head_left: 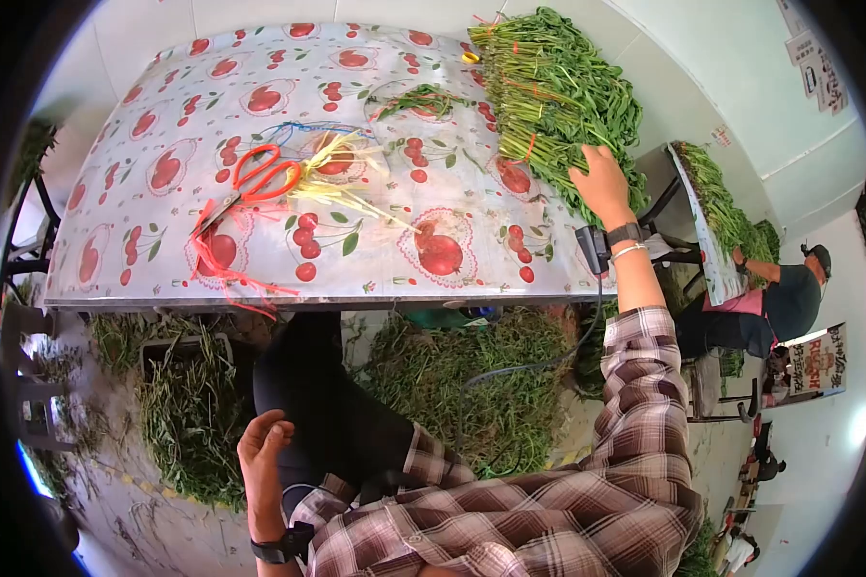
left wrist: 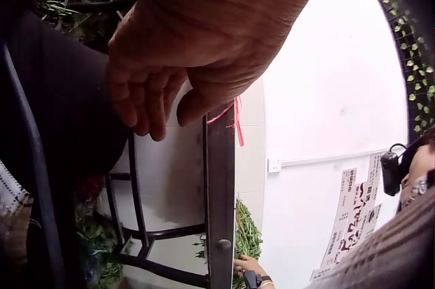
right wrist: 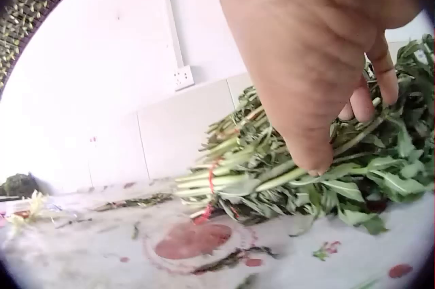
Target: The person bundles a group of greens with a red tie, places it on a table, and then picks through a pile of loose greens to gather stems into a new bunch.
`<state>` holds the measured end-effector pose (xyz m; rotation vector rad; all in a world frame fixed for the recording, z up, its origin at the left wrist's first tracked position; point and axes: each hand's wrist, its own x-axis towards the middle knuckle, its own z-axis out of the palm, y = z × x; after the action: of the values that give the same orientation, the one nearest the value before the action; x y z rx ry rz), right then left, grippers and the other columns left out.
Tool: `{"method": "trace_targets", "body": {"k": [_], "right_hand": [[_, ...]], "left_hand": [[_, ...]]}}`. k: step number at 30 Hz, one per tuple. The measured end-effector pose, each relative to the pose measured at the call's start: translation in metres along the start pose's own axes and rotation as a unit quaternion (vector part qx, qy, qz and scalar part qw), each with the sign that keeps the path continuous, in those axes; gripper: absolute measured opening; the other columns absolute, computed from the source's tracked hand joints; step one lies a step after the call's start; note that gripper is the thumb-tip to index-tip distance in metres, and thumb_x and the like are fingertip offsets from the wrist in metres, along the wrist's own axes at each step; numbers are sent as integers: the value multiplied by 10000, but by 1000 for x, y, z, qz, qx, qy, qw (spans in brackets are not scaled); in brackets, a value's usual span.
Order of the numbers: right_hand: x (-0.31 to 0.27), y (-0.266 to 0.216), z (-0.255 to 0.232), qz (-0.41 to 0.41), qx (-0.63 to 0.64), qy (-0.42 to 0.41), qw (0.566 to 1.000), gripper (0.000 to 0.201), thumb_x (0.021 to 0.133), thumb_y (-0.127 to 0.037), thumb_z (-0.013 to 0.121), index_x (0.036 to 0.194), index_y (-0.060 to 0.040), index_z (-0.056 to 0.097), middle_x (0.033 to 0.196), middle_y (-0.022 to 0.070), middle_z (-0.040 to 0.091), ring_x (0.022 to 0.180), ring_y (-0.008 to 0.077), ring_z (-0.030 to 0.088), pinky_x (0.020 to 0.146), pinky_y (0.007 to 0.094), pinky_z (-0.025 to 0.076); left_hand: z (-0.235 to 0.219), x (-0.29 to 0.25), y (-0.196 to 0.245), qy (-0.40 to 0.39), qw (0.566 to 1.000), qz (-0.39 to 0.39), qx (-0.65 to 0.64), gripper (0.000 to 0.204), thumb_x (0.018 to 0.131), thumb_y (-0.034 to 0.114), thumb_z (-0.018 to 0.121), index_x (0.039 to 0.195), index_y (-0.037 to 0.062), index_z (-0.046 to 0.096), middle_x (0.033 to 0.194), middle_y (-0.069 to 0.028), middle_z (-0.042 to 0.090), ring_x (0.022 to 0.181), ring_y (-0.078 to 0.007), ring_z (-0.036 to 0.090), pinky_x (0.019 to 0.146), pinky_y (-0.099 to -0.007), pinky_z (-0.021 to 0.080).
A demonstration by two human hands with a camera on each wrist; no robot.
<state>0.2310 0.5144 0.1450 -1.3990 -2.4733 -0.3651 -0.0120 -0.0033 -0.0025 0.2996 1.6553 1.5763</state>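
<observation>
Bundles of leafy green stems (head_left: 558,96), tied with red bands, lie piled at the table's far right. My right hand (head_left: 604,185) is on the leaves of the nearest bundle; in the right wrist view the hand (right wrist: 319,64) has thumb and fingers spread over the stems (right wrist: 272,173), beside a red tie (right wrist: 211,183). Whether the fingertips press or only touch is unclear. My left hand (head_left: 265,457) hangs below the table's front edge, above my lap, holding nothing; the left wrist view shows this hand (left wrist: 183,64) with loosely bent fingers.
Red-handled scissors (head_left: 250,188), pale yellow strips (head_left: 342,183) and red ties (head_left: 207,255) lie on the cherry-patterned table (head_left: 289,260). Loose greens (head_left: 423,101) lie further back. Below are a full crate of greens (head_left: 188,413) and a heap (head_left: 471,385). Another person (head_left: 789,298) works at a table on the right.
</observation>
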Motion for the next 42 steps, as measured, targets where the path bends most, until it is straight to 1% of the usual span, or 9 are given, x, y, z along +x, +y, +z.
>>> {"method": "trace_targets", "body": {"k": [5,9,15,19,23,25,30,38,42], "right_hand": [[8,-13,26,-118,159,41,979,484,749,-151,625,1206,-60,492,1122,148,487,1006,333,499,852,387,423],[26,6,43,-235,62,25,970,489,720,-89,594,1203,-71,518,1144,170,518,1061,325,482,910,396,395],[45,26,49,-226,71,-74,969,519,782,-81,556,1288,-79,440,1245,202,447,1163,342,419,978,392,338],[31,18,46,-194,57,-32,979,498,809,-116,563,1289,-76,436,1327,177,364,1210,324,376,1002,398,303],[-9,-39,19,-205,101,43,973,455,838,-132,556,1274,-67,442,1340,153,325,1187,285,402,967,378,347],[-44,-88,7,-159,223,15,962,366,851,-123,547,1205,-44,497,1236,134,426,1050,230,495,868,328,418],[-119,-186,-27,-279,305,1,911,121,870,-83,524,899,19,580,854,71,551,768,158,510,693,268,414],[-138,-247,-20,-288,386,-61,874,158,886,-75,501,775,36,519,723,63,500,674,159,455,641,271,379],[-131,-250,-7,-247,353,-83,899,194,896,-117,511,764,26,515,716,63,505,672,157,453,640,278,380]], "left_hand": [[-3,-10,6,41,999,-14,6,290,846,174,586,1062,-18,569,861,-47,633,785,-105,572,717,-224,448],[-5,-7,8,17,1000,-12,9,258,830,133,587,1039,-19,587,884,-59,635,840,-108,582,733,-232,451],[-10,-11,1,8,999,22,-47,272,828,115,563,1041,-54,578,942,-97,630,893,-147,592,815,-264,462],[-25,-19,-13,26,996,23,-77,276,826,124,566,1046,-43,578,899,-74,637,845,-128,589,769,-259,465],[-69,-19,-39,92,994,-1,-61,273,850,156,559,1059,-18,582,902,-67,633,841,-117,579,754,-249,452],[-98,-19,-57,148,988,-3,-43,274,849,172,562,1059,-1,590,903,-54,635,826,-111,580,738,-237,454],[-179,-7,-138,272,958,-70,-62,287,833,181,581,1073,25,594,875,-27,629,759,-89,556,664,-230,460],[-232,21,-230,343,928,-124,-72,295,774,136,618,1037,3,616,791,-33,604,649,-96,527,539,-222,413],[-221,26,-230,358,924,-119,-62,327,765,138,623,1058,-5,612,856,-53,625,700,-117,558,573,-236,433]]}}
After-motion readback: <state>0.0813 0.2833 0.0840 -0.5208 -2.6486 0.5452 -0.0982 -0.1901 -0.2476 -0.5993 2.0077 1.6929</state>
